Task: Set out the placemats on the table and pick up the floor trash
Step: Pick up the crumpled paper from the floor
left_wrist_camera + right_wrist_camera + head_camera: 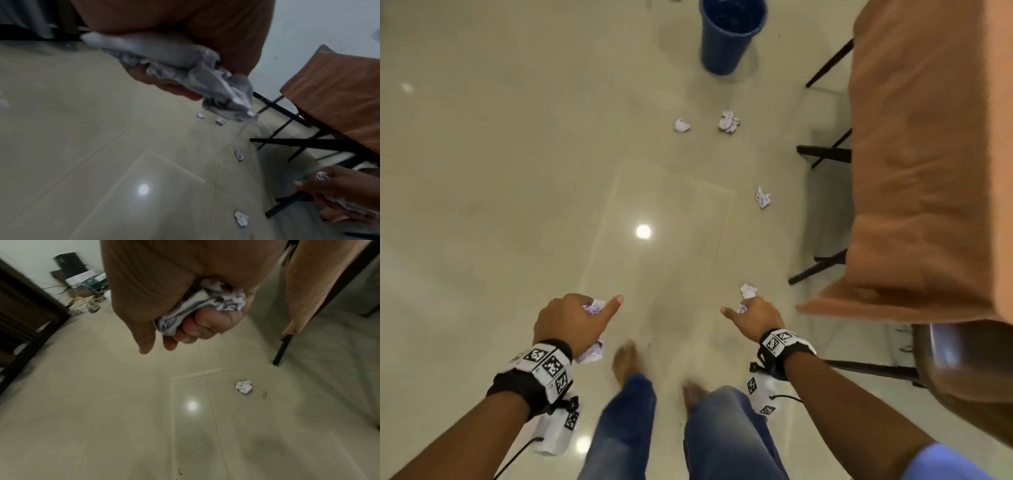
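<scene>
Here each hand, left hand (571, 320) and right hand (755, 317), grips crumpled white paper (207, 305) with blue print.

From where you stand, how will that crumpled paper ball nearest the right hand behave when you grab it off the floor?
The crumpled paper ball is probably very light and should squash rather than resist, like the paper wad already crushed in the right hand. On the glossy floor it may skid away if nudged. Its irregular creases make it unlikely to roll far.
</scene>
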Tool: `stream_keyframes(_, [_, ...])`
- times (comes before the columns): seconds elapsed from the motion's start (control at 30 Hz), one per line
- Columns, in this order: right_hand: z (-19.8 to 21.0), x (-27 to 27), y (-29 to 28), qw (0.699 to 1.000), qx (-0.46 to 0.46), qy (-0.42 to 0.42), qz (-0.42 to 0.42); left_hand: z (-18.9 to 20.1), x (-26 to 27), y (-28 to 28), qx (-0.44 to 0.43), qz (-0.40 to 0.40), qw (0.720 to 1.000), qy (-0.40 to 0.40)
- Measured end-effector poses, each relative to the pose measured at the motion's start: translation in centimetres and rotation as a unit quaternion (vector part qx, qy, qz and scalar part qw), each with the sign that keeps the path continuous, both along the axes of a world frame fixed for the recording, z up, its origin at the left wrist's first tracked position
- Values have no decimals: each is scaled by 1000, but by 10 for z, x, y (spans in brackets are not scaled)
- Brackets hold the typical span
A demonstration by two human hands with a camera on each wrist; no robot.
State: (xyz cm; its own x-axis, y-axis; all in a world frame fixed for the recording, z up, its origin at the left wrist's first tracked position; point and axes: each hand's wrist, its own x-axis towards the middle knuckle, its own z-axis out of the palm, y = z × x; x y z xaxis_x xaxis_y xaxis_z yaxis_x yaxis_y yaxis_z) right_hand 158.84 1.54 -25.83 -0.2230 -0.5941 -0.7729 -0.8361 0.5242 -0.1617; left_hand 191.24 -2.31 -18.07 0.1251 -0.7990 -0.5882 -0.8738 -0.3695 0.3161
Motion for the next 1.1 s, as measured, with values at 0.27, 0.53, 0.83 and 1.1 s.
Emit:
stream_keyframes(0.27, [-64, -24, -60, 972, 37, -24, -233, -47, -69, -182, 14, -196, 980, -5])
stream_keyframes(0.53, [-196, -78, -101, 892, 52, -2, -450, -185, -194, -309, 34, -316, 947, 54])
stream_keyframes(0.83, [-400, -114, -94, 737, 89, 78, -665, -392, -283, -396, 40, -480, 873, 72])
stream_keyframes(1.1, [-432, -70, -221, 831, -89, 35, -548, -442, -288, -473, 55, -544, 836, 45])
